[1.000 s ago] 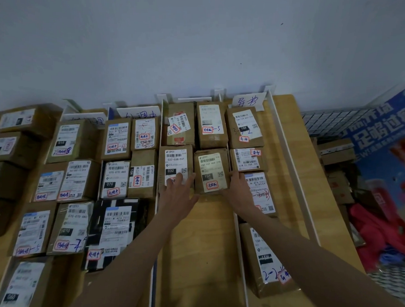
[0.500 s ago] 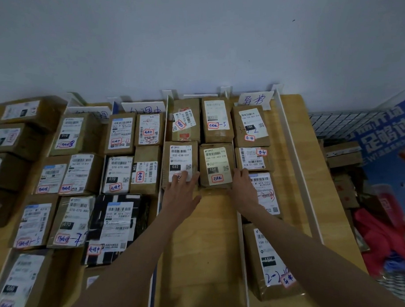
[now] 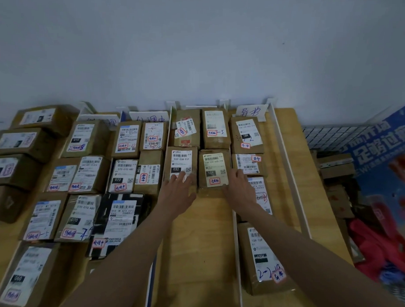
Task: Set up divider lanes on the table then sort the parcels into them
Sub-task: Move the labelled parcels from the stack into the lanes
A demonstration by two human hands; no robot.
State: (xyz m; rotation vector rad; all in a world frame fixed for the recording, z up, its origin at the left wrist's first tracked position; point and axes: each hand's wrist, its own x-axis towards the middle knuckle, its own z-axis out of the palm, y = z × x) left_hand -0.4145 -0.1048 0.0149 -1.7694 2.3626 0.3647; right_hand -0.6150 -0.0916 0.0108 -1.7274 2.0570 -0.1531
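Brown cardboard parcels with white labels lie in lanes on a wooden table (image 3: 207,245), split by white divider strips (image 3: 237,255). In the middle lane, my left hand (image 3: 178,192) lies flat with straight fingers on the near end of the parcel labelled 032 (image 3: 180,162). My right hand (image 3: 239,186) presses with straight fingers against the near right corner of the parcel labelled 15H (image 3: 213,163). Two more parcels (image 3: 213,127) lie behind these against the wall. Paper lane signs (image 3: 250,111) stand at the far end.
The left lanes are packed with parcels (image 3: 124,176), one black (image 3: 121,216). The right lane holds several parcels, the nearest (image 3: 262,259) by my right forearm. An outer divider (image 3: 289,171) borders bare wood. Right of the table stand a wire basket (image 3: 329,135), cartons and a blue poster.
Both hands have pushed the two middle-lane parcels a little farther toward the wall. The camera view has shifted slightly.
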